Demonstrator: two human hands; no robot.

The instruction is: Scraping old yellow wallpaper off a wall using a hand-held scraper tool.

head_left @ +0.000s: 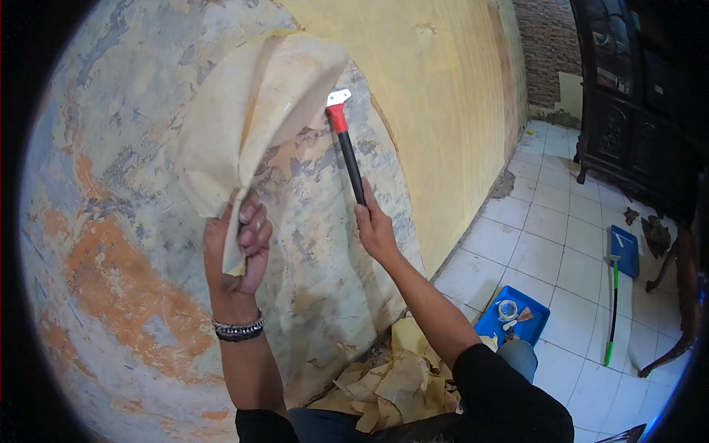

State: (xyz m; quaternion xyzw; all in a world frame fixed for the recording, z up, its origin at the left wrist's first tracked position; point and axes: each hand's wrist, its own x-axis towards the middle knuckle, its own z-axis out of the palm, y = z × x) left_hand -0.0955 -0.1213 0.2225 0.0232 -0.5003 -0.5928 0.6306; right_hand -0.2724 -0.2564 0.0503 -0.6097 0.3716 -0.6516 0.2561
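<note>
My left hand (pixel 251 240) is closed round the gathered lower end of a large peeled sheet of wallpaper (pixel 273 88). The sheet fans upward, its pale back facing out, and its top edge reaches the wall near the yellow covering; whether it is still attached there I cannot tell. In my right hand (pixel 377 229) is a long-handled scraper (pixel 351 159) with a black shaft, a red neck and a white head. That head is up beside the sheet's right edge, close to the bared wall (pixel 310 199). Yellow wallpaper (pixel 436 111) covers the wall further right.
Torn wallpaper pieces (pixel 402 384) lie heaped at the wall's foot. A blue tray (pixel 535 304) holding a tape roll (pixel 507 310) sits on the white tiles at my right. Beyond are another blue tray (pixel 626 258), a green-and-black pole (pixel 614 310) and a dark carved cabinet (pixel 620 125).
</note>
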